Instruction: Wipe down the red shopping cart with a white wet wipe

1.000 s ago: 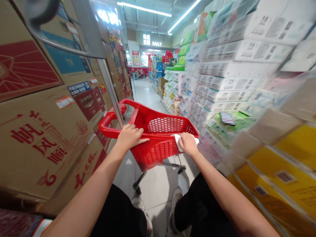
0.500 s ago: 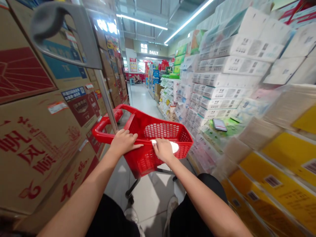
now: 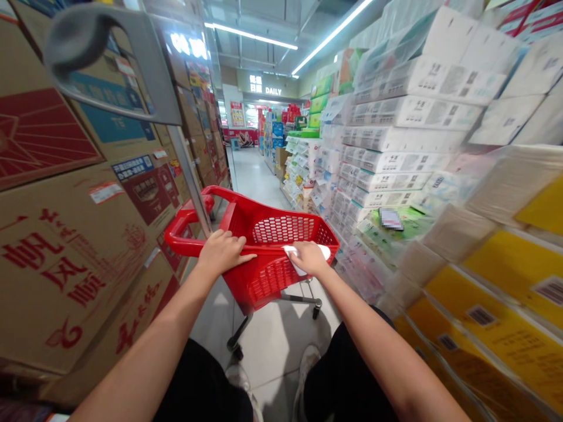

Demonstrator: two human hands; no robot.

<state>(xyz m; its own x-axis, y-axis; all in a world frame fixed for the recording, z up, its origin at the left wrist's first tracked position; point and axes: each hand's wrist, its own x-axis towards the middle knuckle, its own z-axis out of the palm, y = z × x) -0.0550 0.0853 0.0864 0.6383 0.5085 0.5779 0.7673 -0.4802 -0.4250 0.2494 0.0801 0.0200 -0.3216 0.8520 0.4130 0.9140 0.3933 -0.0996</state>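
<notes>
A red plastic shopping cart (image 3: 266, 282) with perforated basket walls stands in front of me, turned sideways. My left hand (image 3: 221, 252) is wrapped over the cart's near rim, close to the handle end. Farther right along the same rim, my right hand (image 3: 311, 259) presses a white cloth (image 3: 298, 268) against the edge; part of it hangs down the outer wall and part sticks out past my fingers. From what shows of its inside, the basket holds nothing visible. A metal pole with a grey loop handle (image 3: 160, 73) rises at the cart's left end.
Printed cardboard cartons (image 3: 57, 252) are stacked close on the left. Packs of white tissue paper (image 3: 409, 126) and yellow packages (image 3: 505, 281) fill the right side. A phone-like object (image 3: 390, 219) lies on a green pack. The tiled aisle (image 3: 250, 167) runs ahead.
My right hand has slid rightward along the rim with the white cloth, toward the basket's far end. My left hand has kept its place on the rim.
</notes>
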